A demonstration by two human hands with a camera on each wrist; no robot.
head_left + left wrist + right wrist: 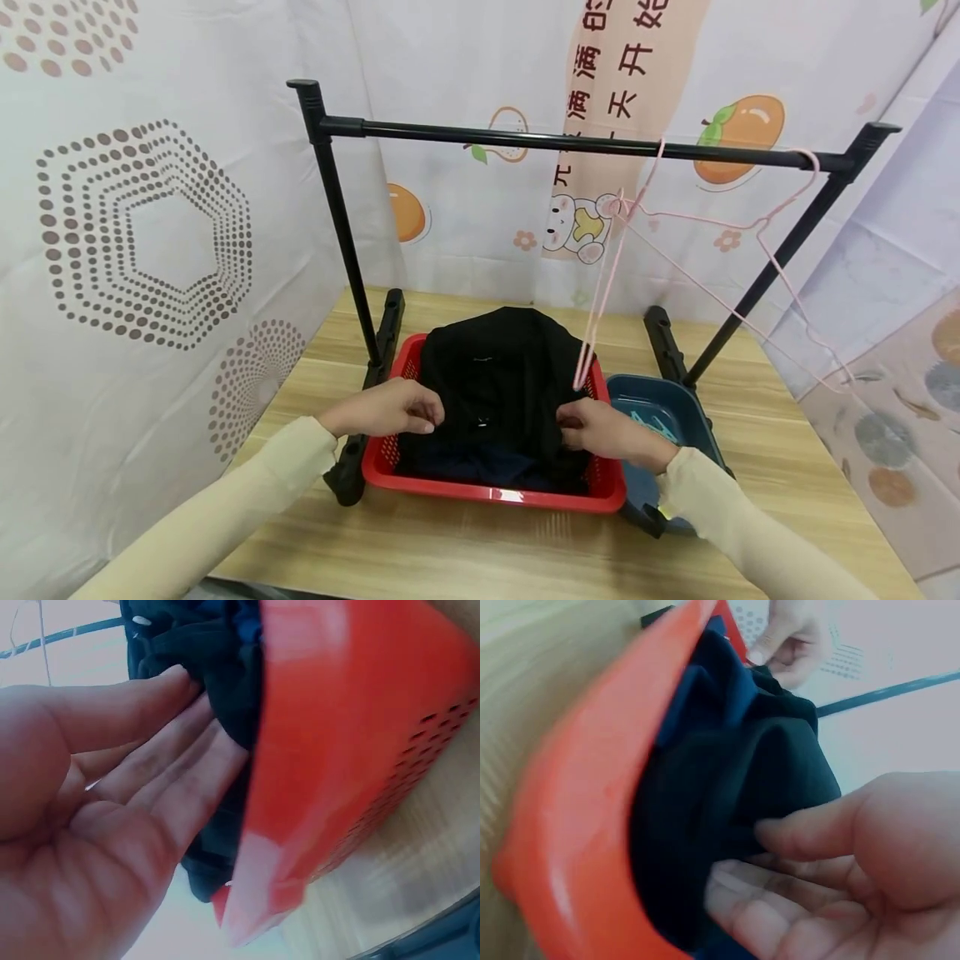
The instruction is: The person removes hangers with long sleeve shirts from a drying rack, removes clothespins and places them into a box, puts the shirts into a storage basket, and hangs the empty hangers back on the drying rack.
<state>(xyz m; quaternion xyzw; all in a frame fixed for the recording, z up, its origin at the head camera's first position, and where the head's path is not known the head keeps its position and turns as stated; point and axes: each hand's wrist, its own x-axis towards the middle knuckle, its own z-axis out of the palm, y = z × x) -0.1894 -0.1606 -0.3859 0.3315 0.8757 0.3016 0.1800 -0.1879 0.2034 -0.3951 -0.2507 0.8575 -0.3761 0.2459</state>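
A black garment [510, 358] lies heaped in a red plastic basket [487, 492], rising above its back rim. My left hand [390, 407] is at the garment's left side, and in the left wrist view its thumb and fingers [172, 772] pinch a fold of the black cloth. At the right side my right hand [600, 427] holds another fold between thumb and fingertips, seen in the right wrist view beside the black cloth [705, 795]. Navy cloth [480, 462] shows beneath the garment near the basket's front.
Over the basket spans a black rack bar [487, 135] on two posts. Pink hangers [582, 367] hang from its right part, one dangling close above my right hand. Right of the basket sits a dark blue tray [630, 385] with turquoise clips [654, 425]. Patterned curtains surround the wooden table [420, 533].
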